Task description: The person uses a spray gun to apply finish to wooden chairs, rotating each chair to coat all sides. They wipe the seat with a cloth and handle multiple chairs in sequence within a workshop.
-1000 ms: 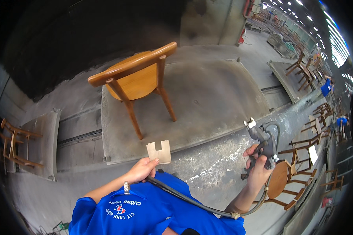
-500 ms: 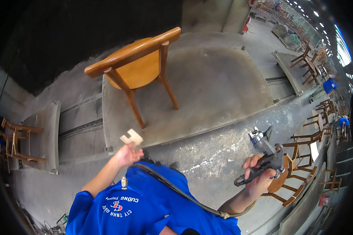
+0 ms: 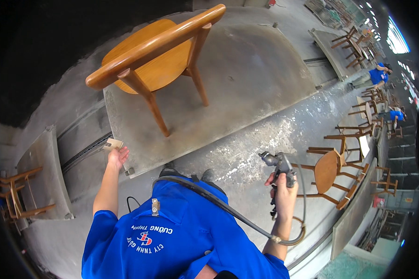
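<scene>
My left hand (image 3: 118,158) is out to the left, gripping a small pale notched piece (image 3: 113,144), thin and wood-like, by its lower edge. On the right, my right hand (image 3: 284,187) is wrapped around the handle of a spray gun (image 3: 279,166), whose nozzle points left and away from me. A dark hose (image 3: 209,203) lies across my chest and loops by my right forearm. Ahead of me a glossy brown wooden chair (image 3: 158,44) stands upright on a flat grey platform (image 3: 237,79), its back rail nearest me. Neither hand touches the chair.
More wooden chairs stand at the right, including a round-seated chair (image 3: 327,173), and another chair (image 3: 21,190) stands far left on a second platform (image 3: 46,174). A chain track (image 3: 86,151) runs between platforms. Co-workers in blue, one a person (image 3: 378,76), are at the far right.
My left hand has moved left and slightly up with the pale piece. My right hand and the spray gun have shifted left. The view has turned, and the chair appears larger.
</scene>
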`<action>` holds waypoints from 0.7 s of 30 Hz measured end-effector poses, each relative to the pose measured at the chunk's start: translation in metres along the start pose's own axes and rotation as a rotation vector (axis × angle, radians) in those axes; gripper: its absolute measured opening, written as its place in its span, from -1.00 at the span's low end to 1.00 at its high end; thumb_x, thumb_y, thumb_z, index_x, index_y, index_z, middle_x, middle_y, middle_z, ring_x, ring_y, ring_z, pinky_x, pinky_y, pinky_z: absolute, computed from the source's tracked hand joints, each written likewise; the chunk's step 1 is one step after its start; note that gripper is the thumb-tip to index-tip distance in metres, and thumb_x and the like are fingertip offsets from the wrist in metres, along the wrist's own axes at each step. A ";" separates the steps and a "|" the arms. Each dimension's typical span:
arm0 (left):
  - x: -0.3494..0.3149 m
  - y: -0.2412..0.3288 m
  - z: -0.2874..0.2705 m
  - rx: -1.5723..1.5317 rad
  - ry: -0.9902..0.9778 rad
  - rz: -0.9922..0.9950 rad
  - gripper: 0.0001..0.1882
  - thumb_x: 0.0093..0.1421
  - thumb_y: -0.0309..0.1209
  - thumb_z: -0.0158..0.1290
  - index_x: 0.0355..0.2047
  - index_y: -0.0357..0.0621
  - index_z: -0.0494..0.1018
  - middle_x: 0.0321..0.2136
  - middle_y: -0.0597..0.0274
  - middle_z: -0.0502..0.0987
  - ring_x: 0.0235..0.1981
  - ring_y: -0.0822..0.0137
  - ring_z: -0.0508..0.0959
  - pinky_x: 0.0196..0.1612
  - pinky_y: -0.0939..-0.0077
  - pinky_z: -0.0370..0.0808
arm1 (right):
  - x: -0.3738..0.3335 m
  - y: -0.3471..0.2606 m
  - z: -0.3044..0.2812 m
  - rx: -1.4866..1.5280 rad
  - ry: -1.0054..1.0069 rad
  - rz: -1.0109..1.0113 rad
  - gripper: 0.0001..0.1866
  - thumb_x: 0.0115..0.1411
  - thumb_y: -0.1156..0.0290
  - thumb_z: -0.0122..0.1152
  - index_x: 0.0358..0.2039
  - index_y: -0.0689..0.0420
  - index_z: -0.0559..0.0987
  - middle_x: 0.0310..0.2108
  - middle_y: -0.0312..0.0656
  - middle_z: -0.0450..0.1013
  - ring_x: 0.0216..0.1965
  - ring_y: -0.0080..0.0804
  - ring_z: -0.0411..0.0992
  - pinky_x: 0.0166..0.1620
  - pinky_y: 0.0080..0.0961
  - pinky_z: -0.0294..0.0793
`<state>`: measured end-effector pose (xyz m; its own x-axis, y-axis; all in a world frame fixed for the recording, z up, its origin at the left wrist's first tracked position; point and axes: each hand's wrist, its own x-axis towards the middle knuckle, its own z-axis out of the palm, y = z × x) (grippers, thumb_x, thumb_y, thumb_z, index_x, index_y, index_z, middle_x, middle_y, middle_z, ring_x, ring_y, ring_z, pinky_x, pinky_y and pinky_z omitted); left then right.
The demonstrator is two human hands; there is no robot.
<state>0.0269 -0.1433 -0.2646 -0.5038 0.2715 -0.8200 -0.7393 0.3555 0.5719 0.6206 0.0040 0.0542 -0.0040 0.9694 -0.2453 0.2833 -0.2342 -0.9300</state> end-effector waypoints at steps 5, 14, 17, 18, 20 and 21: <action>0.077 -0.016 0.009 0.208 -0.191 -0.224 -0.64 0.46 -0.20 -0.34 0.02 -0.10 0.36 -0.14 0.11 0.61 -0.15 0.13 0.62 -0.19 0.18 0.54 | -0.018 0.005 0.055 0.105 0.171 0.145 -0.60 0.43 0.03 0.00 -0.20 0.16 0.47 -0.42 -0.23 0.53 -0.44 -0.52 0.53 -0.60 -0.69 0.32; 0.054 -0.096 0.173 0.868 -0.445 -0.450 -0.75 0.40 -0.31 -0.16 -0.06 -0.13 0.41 -0.31 0.22 0.62 -0.33 0.22 0.62 -0.30 0.29 0.56 | -0.066 0.019 0.054 0.230 0.332 0.216 -0.65 0.42 0.07 0.04 -0.16 0.14 0.43 -0.39 -0.27 0.53 -0.37 -0.53 0.54 -0.55 -0.68 0.38; 0.026 -0.110 0.252 0.994 -0.580 -0.334 -0.80 0.37 -0.34 -0.11 -0.11 -0.13 0.42 -0.34 0.20 0.62 -0.39 0.25 0.64 -0.35 0.33 0.56 | -0.080 0.043 0.027 0.304 0.437 0.266 -0.65 0.41 0.06 0.05 -0.16 0.14 0.43 -0.39 -0.27 0.53 -0.38 -0.52 0.55 -0.56 -0.69 0.38; 0.017 -0.118 0.279 1.014 -0.601 -0.321 -0.81 0.36 -0.35 -0.11 -0.12 -0.14 0.42 -0.35 0.20 0.62 -0.40 0.26 0.64 -0.37 0.34 0.55 | -0.085 0.052 0.014 0.338 0.472 0.261 -0.65 0.41 0.06 0.05 -0.16 0.14 0.43 -0.39 -0.27 0.53 -0.38 -0.52 0.55 -0.56 -0.69 0.38; -0.003 -0.139 0.330 1.067 -0.599 -0.287 -0.82 0.35 -0.39 -0.10 -0.14 -0.17 0.44 -0.36 0.20 0.62 -0.42 0.28 0.64 -0.39 0.35 0.55 | -0.096 0.073 -0.017 0.396 0.543 0.260 -0.65 0.41 0.07 0.06 -0.16 0.13 0.42 -0.40 -0.26 0.53 -0.38 -0.52 0.55 -0.56 -0.69 0.37; -0.014 -0.155 0.356 1.073 -0.606 -0.287 -0.82 0.35 -0.39 -0.10 -0.15 -0.18 0.45 -0.36 0.20 0.63 -0.42 0.29 0.64 -0.39 0.35 0.55 | -0.101 0.085 -0.033 0.424 0.585 0.258 -0.66 0.41 0.07 0.06 -0.17 0.13 0.42 -0.40 -0.26 0.53 -0.38 -0.52 0.55 -0.56 -0.69 0.37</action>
<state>0.3071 0.1160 -0.3341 0.1091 0.3287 -0.9381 0.0883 0.9368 0.3385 0.6768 -0.1115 0.0087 0.5543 0.7332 -0.3938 -0.1864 -0.3518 -0.9173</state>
